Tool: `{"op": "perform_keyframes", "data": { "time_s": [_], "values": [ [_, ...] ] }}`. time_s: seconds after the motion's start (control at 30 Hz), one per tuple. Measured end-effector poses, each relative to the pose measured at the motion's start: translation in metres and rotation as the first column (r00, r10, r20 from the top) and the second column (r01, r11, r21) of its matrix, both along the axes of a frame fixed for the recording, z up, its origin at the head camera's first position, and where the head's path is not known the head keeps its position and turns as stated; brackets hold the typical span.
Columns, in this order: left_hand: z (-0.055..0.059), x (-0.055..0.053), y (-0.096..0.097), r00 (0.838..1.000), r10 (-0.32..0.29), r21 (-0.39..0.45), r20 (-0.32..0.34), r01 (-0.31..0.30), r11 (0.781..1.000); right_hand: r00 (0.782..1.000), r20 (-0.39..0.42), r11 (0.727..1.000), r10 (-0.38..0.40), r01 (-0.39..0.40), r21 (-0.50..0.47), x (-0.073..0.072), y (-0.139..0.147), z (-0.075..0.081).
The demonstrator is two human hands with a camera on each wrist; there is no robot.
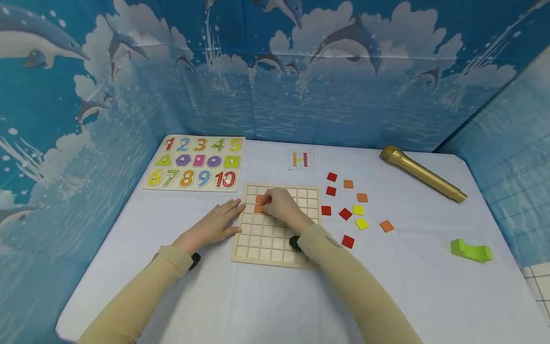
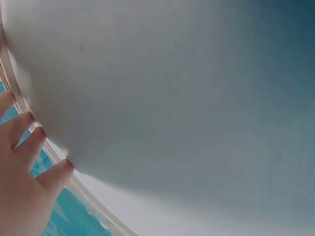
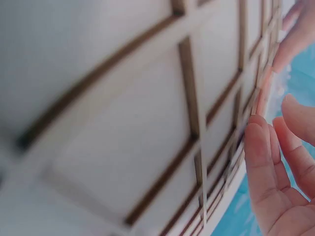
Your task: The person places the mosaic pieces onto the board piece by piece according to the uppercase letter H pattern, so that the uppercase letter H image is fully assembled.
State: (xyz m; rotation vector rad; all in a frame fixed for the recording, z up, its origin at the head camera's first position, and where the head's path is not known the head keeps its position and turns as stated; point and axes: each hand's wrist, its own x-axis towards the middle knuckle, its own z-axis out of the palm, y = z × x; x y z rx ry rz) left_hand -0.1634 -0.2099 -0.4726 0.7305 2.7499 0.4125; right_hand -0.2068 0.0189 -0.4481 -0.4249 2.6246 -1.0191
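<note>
A wooden grid board (image 1: 266, 242) lies on the white table, with orange square tiles (image 1: 258, 208) in its upper left cells. My right hand (image 1: 281, 205) reaches over the board, fingertips touching it beside these tiles. In the right wrist view the bent fingers (image 3: 258, 152) meet the grid and the thumb stands apart; I see no tile between them. My left hand (image 1: 216, 222) lies on the table with fingers spread, its fingertips against the board's left edge. The left wrist view shows those fingers (image 2: 32, 145) along the wooden edge.
Loose red (image 1: 345, 213), orange (image 1: 386, 226) and yellow tiles (image 1: 362, 223) lie right of the board. Behind it is a pattern card (image 1: 302, 159). A number puzzle (image 1: 193, 162) sits back left; a gold microphone (image 1: 423, 173) and a green curved block (image 1: 471, 251) lie right.
</note>
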Motion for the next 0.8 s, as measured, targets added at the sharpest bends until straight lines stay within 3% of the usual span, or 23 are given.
{"op": "perform_keyframes", "data": {
  "time_s": [0.3,0.47,0.8],
  "values": [
    [0.001,0.0,0.002,1.0,0.001,0.0,0.0,-0.001,1.0,0.997,0.044,0.988,-0.071,0.077,-0.137,0.015,0.065,0.016],
    [0.001,0.002,0.0,1.0,0.014,0.004,-0.008,-0.014,1.0,0.985,0.032,0.98,-0.172,0.175,-0.092,0.021,0.114,0.015],
    [0.003,0.003,0.002,1.0,-0.006,0.018,-0.022,0.006,1.0,0.932,0.07,0.934,-0.356,0.356,0.017,0.041,0.205,0.014]
  ]
}}
